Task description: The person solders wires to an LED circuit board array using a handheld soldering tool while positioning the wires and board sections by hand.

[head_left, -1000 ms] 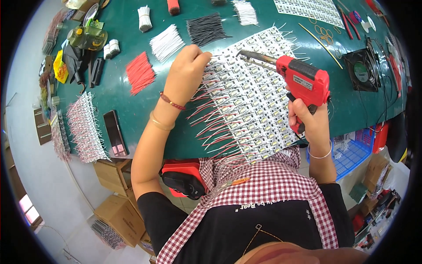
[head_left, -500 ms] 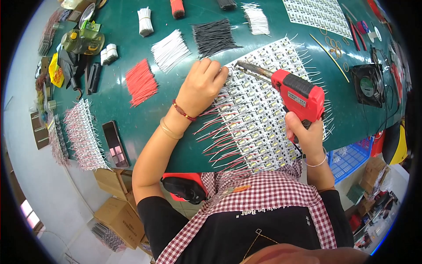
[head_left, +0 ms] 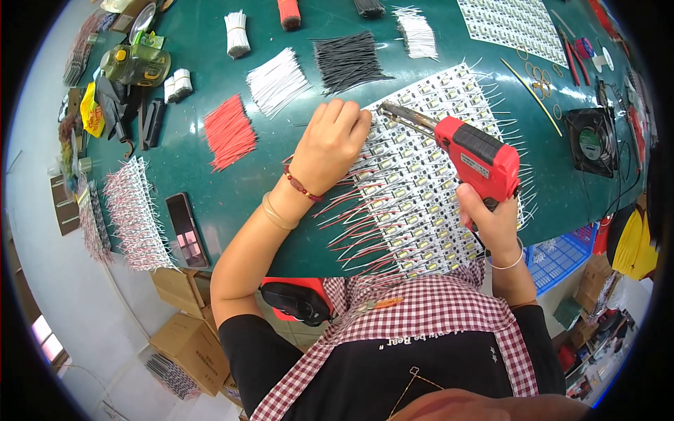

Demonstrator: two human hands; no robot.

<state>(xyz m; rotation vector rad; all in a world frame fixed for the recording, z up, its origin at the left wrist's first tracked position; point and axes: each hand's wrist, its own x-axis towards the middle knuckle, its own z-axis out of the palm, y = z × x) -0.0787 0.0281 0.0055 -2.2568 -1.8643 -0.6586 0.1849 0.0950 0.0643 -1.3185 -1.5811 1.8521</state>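
My right hand [head_left: 493, 219] is wrapped round the grip of a red and black soldering gun [head_left: 481, 158], whose dark metal tip reaches the upper left edge of a white LED board panel [head_left: 421, 189]. Right beside that tip, my left hand [head_left: 330, 144] is closed, its fingertips at the panel's edge; whatever they pinch is hidden beneath the hand. Red and white wires [head_left: 358, 228] stick out along the panel's left side below this hand, and white wires line its right side.
Piles of red wires [head_left: 230, 133], white wires [head_left: 278, 82] and black wires [head_left: 349, 62] lie beyond my left hand. A phone [head_left: 187, 229] and wired boards [head_left: 138, 214] are at left. A second panel [head_left: 514, 28], pliers [head_left: 576, 58] and a fan [head_left: 590, 142] sit at right.
The whole view has shifted slightly. Both hands stay nearly in place, with the soldering gun's tip still at the panel's upper left edge.
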